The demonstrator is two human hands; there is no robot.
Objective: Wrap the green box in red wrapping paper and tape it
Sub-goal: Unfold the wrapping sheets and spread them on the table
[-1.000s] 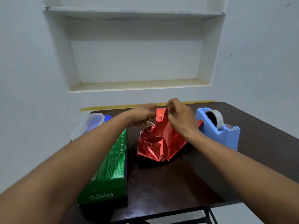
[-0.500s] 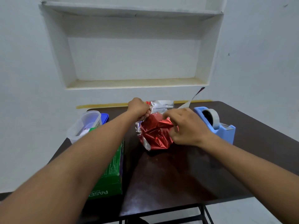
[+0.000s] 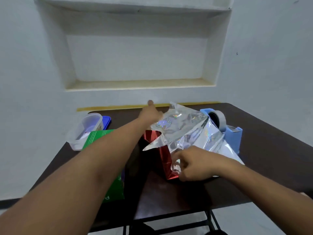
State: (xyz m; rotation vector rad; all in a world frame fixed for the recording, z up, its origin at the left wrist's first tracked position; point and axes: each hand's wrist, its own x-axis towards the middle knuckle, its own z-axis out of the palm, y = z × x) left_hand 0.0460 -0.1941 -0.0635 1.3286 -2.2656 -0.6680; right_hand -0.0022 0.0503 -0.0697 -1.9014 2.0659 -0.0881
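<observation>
Left hand (image 3: pixel 149 114) stretched forward, right hand (image 3: pixel 194 164) seemingly pinching

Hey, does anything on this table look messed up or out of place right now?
The red wrapping paper is badly crumpled, half opened between both hands with its silver underside up, and it lies against the blue tape dispenser. The green box lies beside it, unwrapped.

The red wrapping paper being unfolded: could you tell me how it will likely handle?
The wrapping paper is probably floppy yet crease-holding: it stands in crumpled peaks. Its glossy silver underside suggests slipperiness. Likely very light, since the right hand pinches just an edge.
</observation>
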